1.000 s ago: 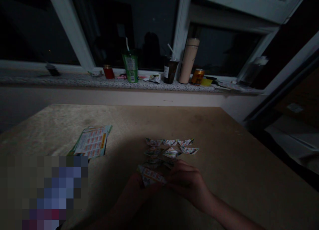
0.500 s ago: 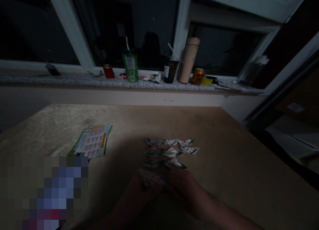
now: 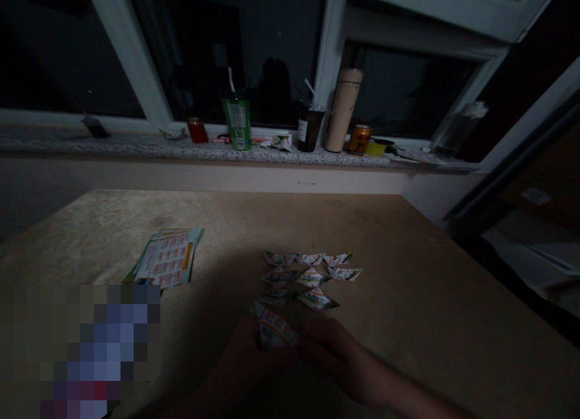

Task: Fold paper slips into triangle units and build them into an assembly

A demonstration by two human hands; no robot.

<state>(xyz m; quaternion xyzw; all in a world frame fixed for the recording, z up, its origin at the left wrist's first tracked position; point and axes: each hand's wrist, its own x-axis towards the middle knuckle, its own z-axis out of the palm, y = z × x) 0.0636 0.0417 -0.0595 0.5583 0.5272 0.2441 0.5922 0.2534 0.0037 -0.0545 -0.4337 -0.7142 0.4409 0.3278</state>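
Note:
Between my two hands is a folded piece of printed paper (image 3: 275, 328), roughly triangular, with its pointed corner up and to the left. My left hand (image 3: 247, 355) is closed on its left and lower side. At its right edge my right hand (image 3: 333, 352) is closed on the same paper, fingertips bent in and partly dark. Just beyond my hands, several small folded paper boats (image 3: 312, 277) sit in short rows on the brown table (image 3: 389, 243). Farther left lies a stack of printed flyers (image 3: 165, 259).
A blurred-out patch (image 3: 104, 346) covers the lower left. Along the granite windowsill (image 3: 149, 146) stand a green cup (image 3: 238, 120), a red jar (image 3: 197, 130), a dark cup (image 3: 309, 129), a pink thermos (image 3: 343, 110), an orange can (image 3: 359, 139) and a clear bottle (image 3: 464, 126).
The folded paper has turned in my hands and shows a larger, more triangular face now. My right hand has shifted slightly down. The boats and flyers have not moved.

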